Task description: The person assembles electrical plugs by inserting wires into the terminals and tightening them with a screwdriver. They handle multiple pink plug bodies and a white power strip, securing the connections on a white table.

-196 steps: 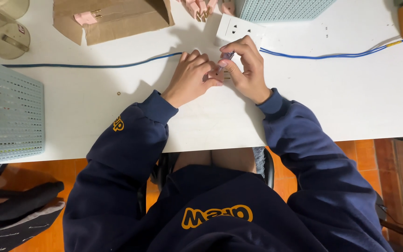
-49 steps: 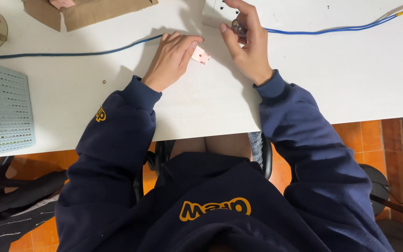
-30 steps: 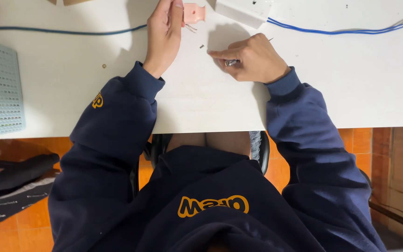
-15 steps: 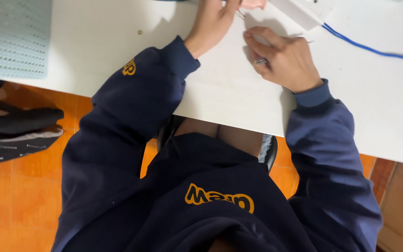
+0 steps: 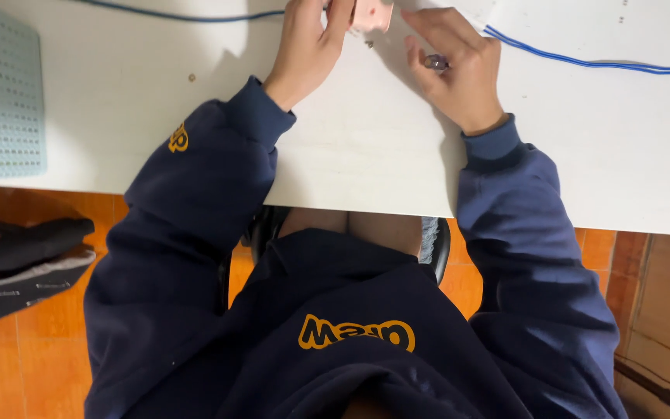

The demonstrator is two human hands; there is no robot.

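Holding a small pink part (image 5: 371,14) at the far edge of the white surface (image 5: 350,147).

Head view: the left hand (image 5: 309,43) has its fingers closed on the pink part, just beside its thumb; it looks light and stiff, best gripped by its sides. The right hand (image 5: 455,66) pinches a tiny dark metal piece (image 5: 436,61), likely slippery. Blue wires (image 5: 583,62) run beyond the right hand; a perforated grey tray (image 5: 1,93) sits well left, leaving open room between.

Workshop bench (blue wires (image 5: 583,62), perforated tray (image 5: 1,93))
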